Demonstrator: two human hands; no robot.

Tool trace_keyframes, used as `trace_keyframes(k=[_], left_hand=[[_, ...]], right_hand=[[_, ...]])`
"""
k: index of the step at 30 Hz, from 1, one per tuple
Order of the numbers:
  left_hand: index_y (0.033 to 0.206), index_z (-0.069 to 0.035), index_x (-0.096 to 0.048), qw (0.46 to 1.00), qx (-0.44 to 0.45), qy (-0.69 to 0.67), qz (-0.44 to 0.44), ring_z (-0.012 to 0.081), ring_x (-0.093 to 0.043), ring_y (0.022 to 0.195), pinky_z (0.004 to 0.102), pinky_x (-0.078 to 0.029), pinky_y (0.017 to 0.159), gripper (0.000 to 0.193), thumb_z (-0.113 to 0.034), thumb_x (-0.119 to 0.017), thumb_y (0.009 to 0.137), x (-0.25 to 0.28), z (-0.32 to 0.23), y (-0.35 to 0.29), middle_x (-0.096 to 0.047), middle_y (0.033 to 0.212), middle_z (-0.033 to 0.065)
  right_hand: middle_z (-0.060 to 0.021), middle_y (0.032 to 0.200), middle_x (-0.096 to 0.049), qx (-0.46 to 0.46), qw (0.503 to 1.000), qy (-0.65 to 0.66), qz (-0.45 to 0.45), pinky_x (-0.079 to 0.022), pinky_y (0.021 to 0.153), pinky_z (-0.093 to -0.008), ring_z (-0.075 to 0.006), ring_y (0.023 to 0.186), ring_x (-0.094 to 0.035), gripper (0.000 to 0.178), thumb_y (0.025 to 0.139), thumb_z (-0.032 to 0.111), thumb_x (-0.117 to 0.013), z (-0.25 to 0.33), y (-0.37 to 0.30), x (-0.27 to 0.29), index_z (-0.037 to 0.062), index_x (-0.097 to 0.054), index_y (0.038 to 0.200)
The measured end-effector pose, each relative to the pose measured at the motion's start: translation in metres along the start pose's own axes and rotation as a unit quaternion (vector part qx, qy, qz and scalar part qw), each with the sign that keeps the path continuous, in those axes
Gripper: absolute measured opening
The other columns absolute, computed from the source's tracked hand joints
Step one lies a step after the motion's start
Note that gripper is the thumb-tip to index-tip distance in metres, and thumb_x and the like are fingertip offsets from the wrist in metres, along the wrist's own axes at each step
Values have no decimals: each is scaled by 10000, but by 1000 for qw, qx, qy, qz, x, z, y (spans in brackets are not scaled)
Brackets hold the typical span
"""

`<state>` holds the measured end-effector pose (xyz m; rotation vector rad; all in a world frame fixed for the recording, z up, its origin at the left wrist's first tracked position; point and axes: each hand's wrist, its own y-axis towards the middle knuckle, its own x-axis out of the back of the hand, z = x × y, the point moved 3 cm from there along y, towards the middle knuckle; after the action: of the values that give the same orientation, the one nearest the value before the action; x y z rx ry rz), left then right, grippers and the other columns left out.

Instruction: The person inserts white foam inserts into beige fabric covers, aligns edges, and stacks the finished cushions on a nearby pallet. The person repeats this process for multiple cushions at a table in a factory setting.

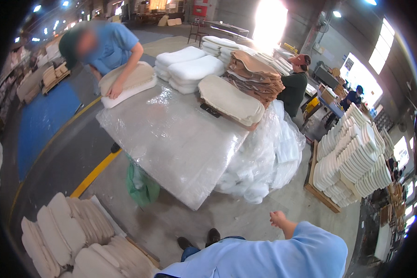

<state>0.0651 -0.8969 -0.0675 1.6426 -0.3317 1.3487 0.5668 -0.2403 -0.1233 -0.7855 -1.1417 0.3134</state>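
Note:
My right hand (277, 218) hangs beside my body at the lower right, its fingers curled in with nothing seen in them. It touches nothing and is nearest to a heap of clear plastic bags (259, 176) with white stuff inside. My left hand is out of view. Beyond the heap stands a table wrapped in clear film (171, 143). On it lie cream pads (231, 99), a pile of brown sheets (255, 76) and stacked white padding (194, 67). At its far left a co-worker in a blue shirt (111, 46) presses both arms on a cream pad (129, 76) over white padding.
Stacked beige pads (74, 231) stand close at the lower left. On the right, a wooden pallet (322, 197) bears tall stacks of white pads (352, 157). A green bag (141, 185) sits by the table. Another person (295, 85) stands behind the brown pile.

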Motion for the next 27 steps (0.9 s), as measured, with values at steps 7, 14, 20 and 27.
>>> trace_keyframes(k=[7, 14, 20, 27], left_hand=[[1539, -51, -523, 952, 6, -305, 28, 431, -560, 1358, 542, -446, 1085, 590, -397, -560, 1063, 3, -88, 2, -566, 1542, 212], [1609, 24, -422, 806, -40, -528, 266, 382, -464, 1503, 467, -349, 1250, 527, -198, -512, 1138, 17, -253, -35, -465, 1653, 219], [1477, 5, -593, 560, -193, -684, 425, 216, -684, 1154, 359, -557, 995, 397, -162, -563, 1119, 109, -498, -146, -647, 1447, 130], [1477, -46, -599, 472, -184, -619, 601, 188, -730, 973, 337, -593, 888, 386, -230, -564, 1139, 253, -718, -251, -725, 1268, 122]], right_hand=[[-97, 1021, -813, 138, 979, -44, 142, -607, 659, -417, -218, 790, -781, 540, 1054, 563, -513, 43, -31, -135, 116, -796, 1158], [-106, 947, -791, 235, 959, 78, 134, -594, 738, -358, -197, 803, -762, 402, 1039, 435, -631, 212, 6, -96, 72, -786, 1116], [-91, 939, -793, 452, 881, 122, 70, -582, 752, -350, -186, 809, -748, 287, 1050, 291, -669, 428, 99, 5, 40, -772, 1142], [-150, 1081, -781, 606, 789, -6, 102, -582, 884, -486, -392, 1023, -728, 257, 1056, 277, -604, 613, 160, 34, 106, -759, 1169]])
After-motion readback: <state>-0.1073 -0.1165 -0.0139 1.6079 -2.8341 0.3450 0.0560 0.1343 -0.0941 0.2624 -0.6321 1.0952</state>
